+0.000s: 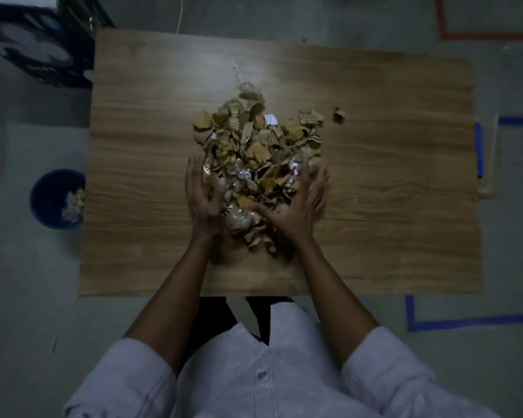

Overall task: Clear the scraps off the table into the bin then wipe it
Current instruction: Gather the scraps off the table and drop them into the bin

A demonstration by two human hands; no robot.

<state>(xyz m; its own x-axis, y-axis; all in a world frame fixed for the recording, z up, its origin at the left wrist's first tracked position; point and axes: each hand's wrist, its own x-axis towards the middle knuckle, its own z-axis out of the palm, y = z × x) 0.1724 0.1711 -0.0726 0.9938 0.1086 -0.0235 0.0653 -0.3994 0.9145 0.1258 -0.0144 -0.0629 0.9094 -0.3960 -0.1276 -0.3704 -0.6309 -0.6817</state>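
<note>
Your two hands flank the near end of the pile of scraps (260, 146), which lies in the middle of the wooden table (390, 176). The pile is mostly torn brown cardboard, with bits of crumpled foil and white paper mixed in.

Your left hand (201, 194) stands on edge at the pile's left side, fingers straight and slightly spread, palm towards the scraps and holding nothing. Your right hand (296, 206) lies over the pile's right side with its fingers spread and its thumb reaching in across the nearest pieces. It is blurred, yet the fingers look straight rather than closed on anything.

One small cardboard scrap (338, 115) sits apart, just right of the pile's far end. A clear plastic strip (238, 74) trails from the far end towards the back of the table.

The blue bin (43, 188) stands on the floor just beside the table's left edge, with some scraps in it. Blue tape (465, 322) and red tape (480, 36) mark the floor on the right.
</note>
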